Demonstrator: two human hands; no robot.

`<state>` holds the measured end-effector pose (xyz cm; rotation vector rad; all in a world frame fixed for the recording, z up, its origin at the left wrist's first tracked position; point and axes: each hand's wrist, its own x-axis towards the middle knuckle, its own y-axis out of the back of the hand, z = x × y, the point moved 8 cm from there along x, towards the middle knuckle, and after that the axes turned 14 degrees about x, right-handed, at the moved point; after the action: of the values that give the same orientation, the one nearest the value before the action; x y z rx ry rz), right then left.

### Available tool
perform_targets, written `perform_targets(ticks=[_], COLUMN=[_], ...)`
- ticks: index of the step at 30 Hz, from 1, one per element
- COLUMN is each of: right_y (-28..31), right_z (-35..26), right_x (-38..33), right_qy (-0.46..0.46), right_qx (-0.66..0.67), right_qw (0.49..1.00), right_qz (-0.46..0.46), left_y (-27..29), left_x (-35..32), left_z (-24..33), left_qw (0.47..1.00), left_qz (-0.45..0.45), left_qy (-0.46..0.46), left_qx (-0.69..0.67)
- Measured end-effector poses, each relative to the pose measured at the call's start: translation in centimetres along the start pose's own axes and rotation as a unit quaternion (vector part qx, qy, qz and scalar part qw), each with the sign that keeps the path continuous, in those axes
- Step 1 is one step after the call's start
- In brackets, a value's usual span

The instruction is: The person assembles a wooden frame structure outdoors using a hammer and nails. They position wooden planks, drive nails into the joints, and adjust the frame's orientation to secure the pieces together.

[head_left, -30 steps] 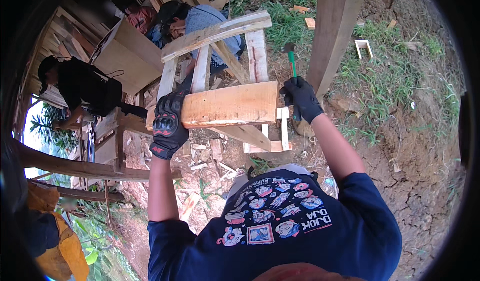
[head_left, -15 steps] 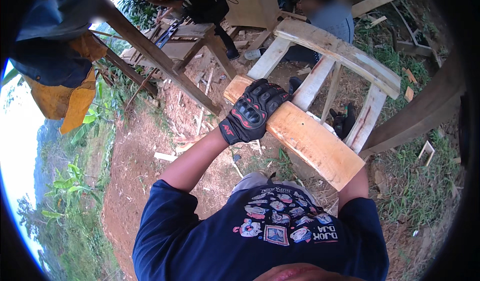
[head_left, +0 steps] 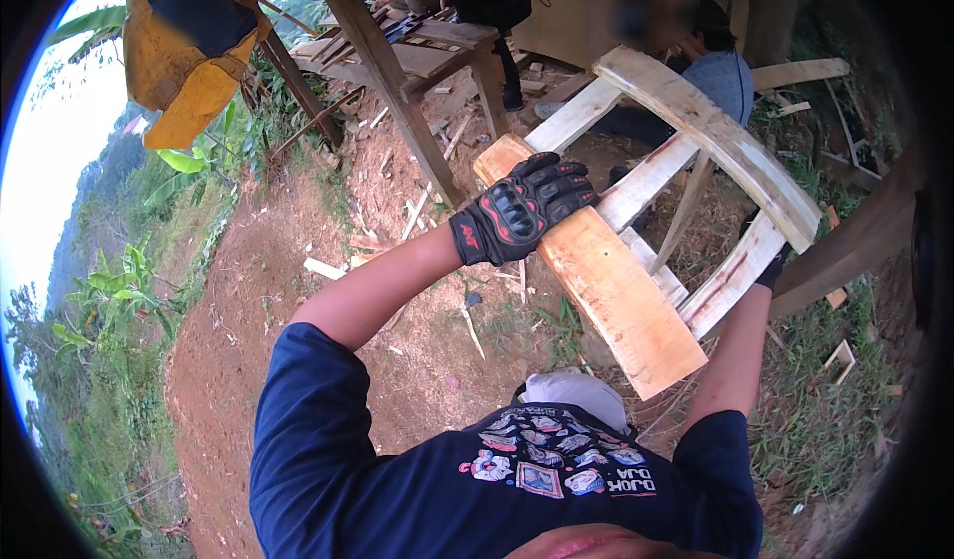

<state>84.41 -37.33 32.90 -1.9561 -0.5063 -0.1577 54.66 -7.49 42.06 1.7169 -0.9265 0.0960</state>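
The left hand (head_left: 522,211) in its black glove now lies flat on the upper end of the wide plank (head_left: 596,271), gripping its edge. A second ago both hands held the plank's two ends; now the right hand (head_left: 770,271) is almost hidden behind the wooden frame (head_left: 715,132), so I cannot tell its grip. The plank leans across the frame's slats

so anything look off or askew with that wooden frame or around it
Nothing looks broken. The wooden frame sits tilted, not flat, with the left hand gripping its broad plank and the right hand mostly hidden behind a slat. Wood offcuts litter the dirt.
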Motion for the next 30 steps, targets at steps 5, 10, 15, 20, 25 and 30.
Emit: perform_targets(ticks=[5, 10, 15, 20, 25, 30], right_y=[-5.2, -8.7, -11.6, -15.0, -19.5, -18.8], right_z=[-1.9, -1.7, -0.8, 6.6, 13.6, 17.1], right_x=[-2.9, -7.8, -13.0, -20.7, -28.6, -35.0], right_qy=[0.011, 0.004, -0.015, -0.144, -0.175, -0.239], right_qx=[0.019, 0.047, 0.066, 0.163, 0.032, -0.104], right_qw=[0.997, 0.993, 0.989, 0.975, 0.983, 0.959], right_qz=[-0.075, -0.112, -0.128, -0.054, -0.055, -0.108], left_y=[2.2, 4.2, 6.7, 4.5, 4.0, 5.8], left_x=[-5.8, -10.1, -10.4, -8.5, -13.4, -19.8], left_z=[3.0, 5.3, 5.6, 5.8, 4.6, 6.5], left_qw=[1.0, 0.997, 0.955, 0.838, 0.614, 0.505], left_qz=[-0.023, -0.061, -0.251, -0.138, 0.08, 0.109], left_qy=[-0.003, 0.003, 0.123, 0.462, 0.658, 0.702], left_qx=[0.004, 0.045, -0.098, -0.257, -0.427, -0.491])
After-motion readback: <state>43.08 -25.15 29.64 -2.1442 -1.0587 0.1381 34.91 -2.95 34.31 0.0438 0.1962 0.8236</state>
